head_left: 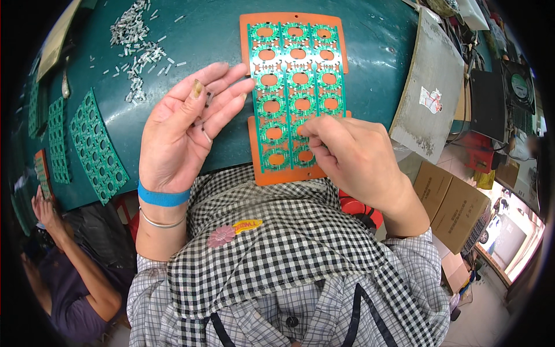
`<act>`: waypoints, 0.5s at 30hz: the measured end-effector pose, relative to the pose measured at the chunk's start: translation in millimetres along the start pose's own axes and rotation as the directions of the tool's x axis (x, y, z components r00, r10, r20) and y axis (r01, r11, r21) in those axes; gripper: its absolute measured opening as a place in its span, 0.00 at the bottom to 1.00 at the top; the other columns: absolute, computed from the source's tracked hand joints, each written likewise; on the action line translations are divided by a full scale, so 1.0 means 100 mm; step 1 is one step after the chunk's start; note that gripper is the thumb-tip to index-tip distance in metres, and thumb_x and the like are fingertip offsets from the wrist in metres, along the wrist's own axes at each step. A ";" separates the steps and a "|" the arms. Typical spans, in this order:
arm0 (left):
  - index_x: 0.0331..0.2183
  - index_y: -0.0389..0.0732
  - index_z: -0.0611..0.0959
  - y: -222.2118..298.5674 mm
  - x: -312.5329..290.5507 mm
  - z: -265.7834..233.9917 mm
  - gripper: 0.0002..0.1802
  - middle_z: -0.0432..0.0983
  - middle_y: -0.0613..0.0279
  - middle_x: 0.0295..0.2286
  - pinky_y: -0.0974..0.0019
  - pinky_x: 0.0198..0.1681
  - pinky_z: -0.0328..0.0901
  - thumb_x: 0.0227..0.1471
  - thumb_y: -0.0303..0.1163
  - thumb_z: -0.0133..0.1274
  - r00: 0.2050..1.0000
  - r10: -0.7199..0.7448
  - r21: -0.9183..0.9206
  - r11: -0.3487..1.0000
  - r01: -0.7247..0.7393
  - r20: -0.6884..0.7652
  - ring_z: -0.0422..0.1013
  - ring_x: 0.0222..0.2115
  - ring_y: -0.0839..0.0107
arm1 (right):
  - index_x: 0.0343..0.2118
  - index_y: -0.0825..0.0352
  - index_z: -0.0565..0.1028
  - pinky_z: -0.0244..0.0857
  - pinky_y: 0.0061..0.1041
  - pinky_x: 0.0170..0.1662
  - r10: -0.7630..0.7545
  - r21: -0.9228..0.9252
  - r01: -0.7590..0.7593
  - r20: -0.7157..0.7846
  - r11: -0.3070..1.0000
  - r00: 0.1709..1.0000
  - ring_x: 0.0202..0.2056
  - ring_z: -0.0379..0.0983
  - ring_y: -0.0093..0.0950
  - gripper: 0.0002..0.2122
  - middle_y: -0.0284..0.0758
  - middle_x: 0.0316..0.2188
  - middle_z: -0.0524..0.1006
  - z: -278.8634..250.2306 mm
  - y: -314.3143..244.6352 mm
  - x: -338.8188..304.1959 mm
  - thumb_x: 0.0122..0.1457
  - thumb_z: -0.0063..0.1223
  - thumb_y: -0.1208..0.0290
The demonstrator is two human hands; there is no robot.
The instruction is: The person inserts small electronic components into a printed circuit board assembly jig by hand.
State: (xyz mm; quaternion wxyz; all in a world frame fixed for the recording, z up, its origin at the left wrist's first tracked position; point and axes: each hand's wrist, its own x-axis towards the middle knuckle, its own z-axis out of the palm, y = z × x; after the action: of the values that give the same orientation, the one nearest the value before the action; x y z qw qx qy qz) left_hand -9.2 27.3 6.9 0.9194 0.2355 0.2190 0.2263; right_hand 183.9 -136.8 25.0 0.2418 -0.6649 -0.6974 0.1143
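A panel of joined green circuit boards (283, 92), each ring-shaped around an oval opening, lies in front of me on two orange backing plates (298, 175). Palm up, my left hand (176, 127) is beside the panel's left edge, its fingers loosely curled. Several small clear and pale parts (207, 99) rest among its fingers and palm. My right hand (361, 162) is over the lower right of the panel, thumb and forefinger pinched at a ring in the middle column. Whatever sits between those fingertips is hidden.
Loose pale tube-like parts (130, 29) are heaped on the green table (214, 34) at the far left. More green board panels (98, 147) lie left of me, near another person's hand (49, 214). A grey board (428, 84) and a cardboard box (451, 205) stand at right.
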 end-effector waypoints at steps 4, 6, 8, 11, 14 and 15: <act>0.51 0.26 0.66 -0.02 -0.01 0.03 0.18 0.60 0.36 0.54 0.61 0.53 0.68 0.61 0.24 0.39 0.998 0.046 0.101 0.994 -0.040 -0.049 0.64 0.54 0.52 | 0.31 0.66 0.72 0.67 0.25 0.24 0.076 0.061 -0.082 0.099 0.995 0.992 0.21 0.74 0.28 0.09 0.31 0.20 0.75 -0.07 -0.01 0.06 0.44 0.56 0.83; 0.51 0.28 0.68 -0.01 -0.02 -0.06 0.17 0.63 0.36 0.52 0.61 0.50 0.70 0.61 0.25 0.40 0.999 -0.019 0.080 0.997 0.015 0.041 0.67 0.51 0.53 | 0.31 0.65 0.72 0.67 0.26 0.24 0.104 0.105 -0.114 0.101 0.988 0.989 0.21 0.74 0.29 0.09 0.31 0.20 0.75 -0.08 0.01 0.07 0.45 0.56 0.82; 0.51 0.29 0.68 -0.01 -0.01 -0.10 0.17 0.65 0.37 0.51 0.62 0.49 0.71 0.61 0.25 0.40 0.997 -0.032 0.092 0.995 0.025 0.073 0.68 0.51 0.54 | 0.31 0.66 0.72 0.67 0.25 0.24 0.046 0.046 -0.053 0.146 0.998 0.988 0.22 0.75 0.30 0.09 0.31 0.21 0.76 -0.10 0.04 0.08 0.46 0.56 0.81; 0.51 0.30 0.68 -0.01 -0.03 -0.13 0.17 0.69 0.40 0.48 0.66 0.43 0.73 0.62 0.26 0.40 0.994 -0.045 0.099 0.994 0.035 0.101 0.72 0.45 0.58 | 0.30 0.66 0.72 0.68 0.26 0.25 -0.026 0.030 0.023 0.117 0.999 0.993 0.23 0.75 0.31 0.08 0.32 0.22 0.77 -0.06 0.06 0.11 0.46 0.56 0.81; 0.50 0.30 0.70 -0.01 -0.03 -0.10 0.17 0.73 0.43 0.44 0.70 0.36 0.74 0.62 0.28 0.41 0.994 -0.031 0.091 0.996 0.021 0.104 0.75 0.37 0.64 | 0.30 0.66 0.72 0.69 0.27 0.26 0.000 0.034 -0.004 0.121 0.999 0.993 0.24 0.76 0.31 0.08 0.33 0.23 0.77 -0.07 0.03 0.12 0.46 0.57 0.80; 0.48 0.30 0.71 -0.02 -0.02 -0.08 0.17 0.75 0.44 0.42 0.71 0.33 0.73 0.61 0.29 0.42 0.994 -0.016 0.089 0.996 0.007 0.105 0.75 0.33 0.66 | 0.30 0.66 0.72 0.69 0.27 0.26 -0.001 0.034 -0.003 0.121 0.999 0.993 0.24 0.76 0.31 0.08 0.33 0.23 0.77 -0.06 0.03 0.11 0.46 0.57 0.80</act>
State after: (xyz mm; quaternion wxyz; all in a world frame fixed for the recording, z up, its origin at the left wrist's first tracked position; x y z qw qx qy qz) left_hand -14.1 27.8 0.3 0.9197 0.2862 0.1814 0.1985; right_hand 189.5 -126.9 31.0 0.2105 -0.6530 -0.7083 0.1664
